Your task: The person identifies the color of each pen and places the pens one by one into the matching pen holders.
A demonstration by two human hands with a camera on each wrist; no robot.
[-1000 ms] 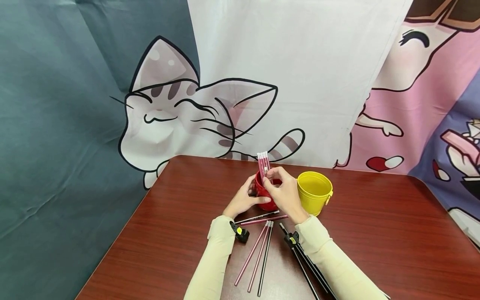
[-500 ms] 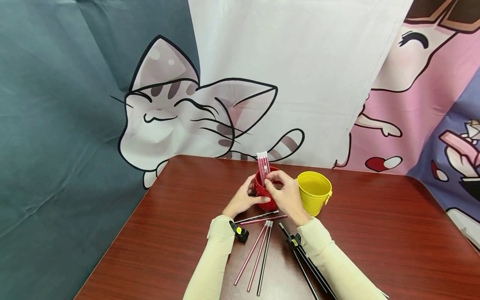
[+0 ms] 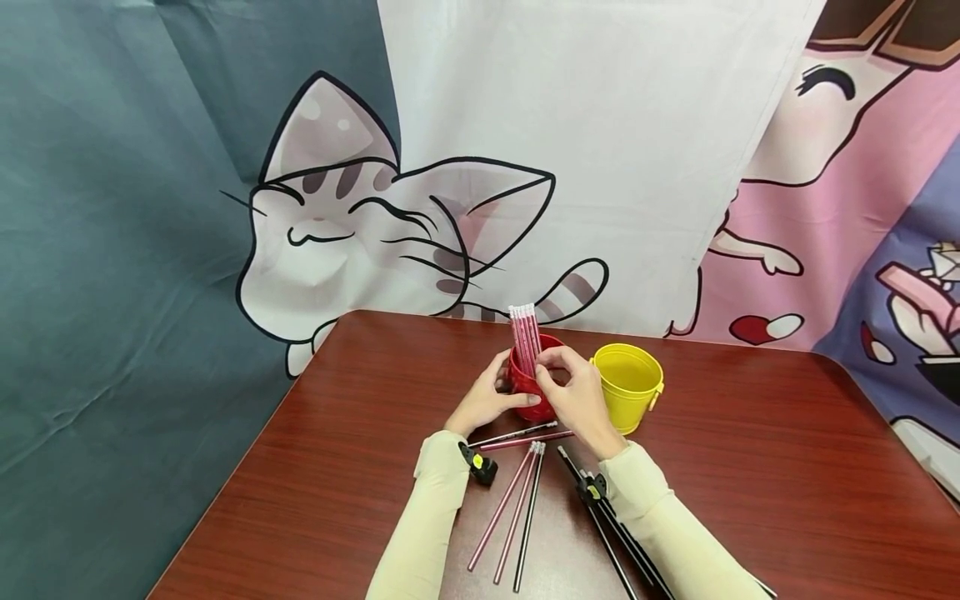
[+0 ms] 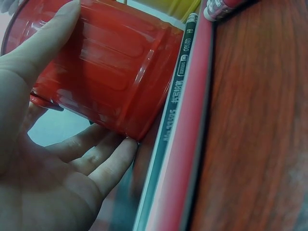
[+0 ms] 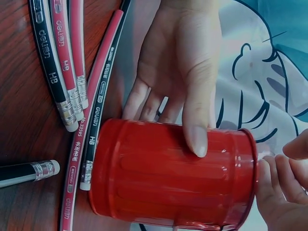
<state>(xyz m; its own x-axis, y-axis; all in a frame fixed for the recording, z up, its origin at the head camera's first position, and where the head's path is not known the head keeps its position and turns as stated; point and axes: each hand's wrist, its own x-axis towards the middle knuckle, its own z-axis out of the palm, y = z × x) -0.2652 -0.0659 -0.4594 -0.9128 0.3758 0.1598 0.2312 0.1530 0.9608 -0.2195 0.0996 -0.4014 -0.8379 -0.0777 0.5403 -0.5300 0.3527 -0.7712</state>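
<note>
The small red ribbed metal cup (image 3: pixel 534 379) stands upright on the dark reddish-brown wooden counter (image 3: pixel 750 467), just left of the small yellow metal bucket (image 3: pixel 628 387), in the same spot as a second ago. The left hand (image 3: pixel 486 400) stays wrapped round the cup's left side, thumb on the wall and fingers (image 4: pixel 103 161) curled under its base. The right hand (image 3: pixel 573 392) has sunk a little toward the cup's rim since the earlier frame, and its fingertips now pinch at the bunch of pink pencils with white eraser ends (image 3: pixel 525 337) standing in the cup; that bunch looks slightly fuller and tidier than before, the loose eraser end once seen below the others now level with them.

In front of the cup, toward the person, lie loose pink and black pencils (image 3: pixel 517 508); two pencils (image 3: pixel 525 436) lie crosswise touching the cup's base. These have not moved.

The right hand covers the cup's right rim, so exactly what its fingertips grip is hard to make out. The black pencils (image 3: pixel 622 533) under the right sleeve are cut off by the frame's lower edge. The cup's inside is hidden in every view.
</note>
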